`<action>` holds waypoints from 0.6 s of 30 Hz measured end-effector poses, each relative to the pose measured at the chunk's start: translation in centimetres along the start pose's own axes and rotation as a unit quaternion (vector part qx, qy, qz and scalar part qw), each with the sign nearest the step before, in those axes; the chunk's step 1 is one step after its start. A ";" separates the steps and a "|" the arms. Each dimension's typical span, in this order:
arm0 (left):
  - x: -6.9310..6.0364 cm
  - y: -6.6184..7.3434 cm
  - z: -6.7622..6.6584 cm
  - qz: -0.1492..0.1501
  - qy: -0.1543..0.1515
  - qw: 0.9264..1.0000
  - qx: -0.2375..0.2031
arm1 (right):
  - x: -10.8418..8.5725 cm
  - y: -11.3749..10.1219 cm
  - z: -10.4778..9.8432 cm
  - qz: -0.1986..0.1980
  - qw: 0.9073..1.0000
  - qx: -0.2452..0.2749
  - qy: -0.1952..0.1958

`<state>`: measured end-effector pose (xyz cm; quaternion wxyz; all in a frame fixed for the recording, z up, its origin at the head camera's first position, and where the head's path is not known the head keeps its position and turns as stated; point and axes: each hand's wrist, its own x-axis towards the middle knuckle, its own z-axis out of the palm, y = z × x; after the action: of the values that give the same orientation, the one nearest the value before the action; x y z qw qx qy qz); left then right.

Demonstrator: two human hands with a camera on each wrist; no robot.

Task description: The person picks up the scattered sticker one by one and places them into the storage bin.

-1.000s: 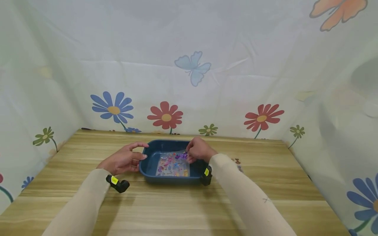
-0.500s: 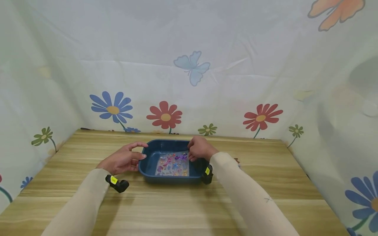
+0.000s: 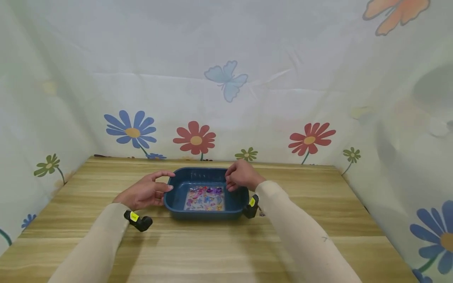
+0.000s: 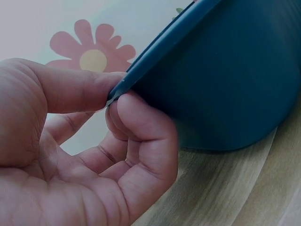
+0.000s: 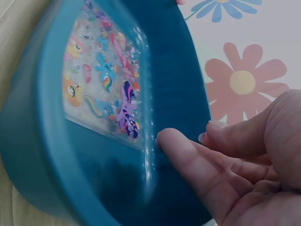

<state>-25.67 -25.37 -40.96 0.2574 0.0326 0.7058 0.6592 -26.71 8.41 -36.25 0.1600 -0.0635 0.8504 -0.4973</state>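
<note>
A dark blue plastic tub (image 3: 198,215) stands on the wooden table. Flat on its floor lies a clear sheet of colourful pony stickers (image 3: 205,199), whose printed figures show closely in the right wrist view. My left hand (image 3: 143,192) pinches the tub's left rim (image 4: 162,52) between thumb and bent fingers. Over the tub's right back side hovers my right hand (image 3: 244,175). Its thumb and index finger stand apart with nothing between them, close to the tub's inner wall (image 5: 181,94). The sticker sheet is a little away from these fingertips.
Wood-grain tabletop (image 3: 198,251) surrounds the tub. A flower-printed curtain (image 3: 269,125) rises behind the table and along both sides. Some small coloured item (image 3: 262,213) peeks out beside my right forearm, mostly hidden by it.
My right hand has let go of the sticker sheet and lifted slightly away from it. The sheet's raised right back corner has settled flat into the tub. The left hand keeps its place.
</note>
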 end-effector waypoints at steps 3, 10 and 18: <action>0.1 0.1 0.1 -0.004 -0.001 1.000 -0.002 | -0.3 0.1 -0.6 0.003 1.000 0.016 0.001; 0.1 0.2 0.2 -0.008 -0.005 1.000 -0.009 | -0.8 0.4 -2.2 0.009 1.000 0.027 0.001; 0.1 0.1 0.1 -0.009 0.004 1.000 -0.001 | -1.8 0.9 -4.4 0.016 1.000 0.023 0.011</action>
<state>-25.78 -25.23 -40.86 0.2604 0.0234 0.7064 0.6578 -26.48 12.97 -34.64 0.1599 -0.0410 0.8411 -0.5151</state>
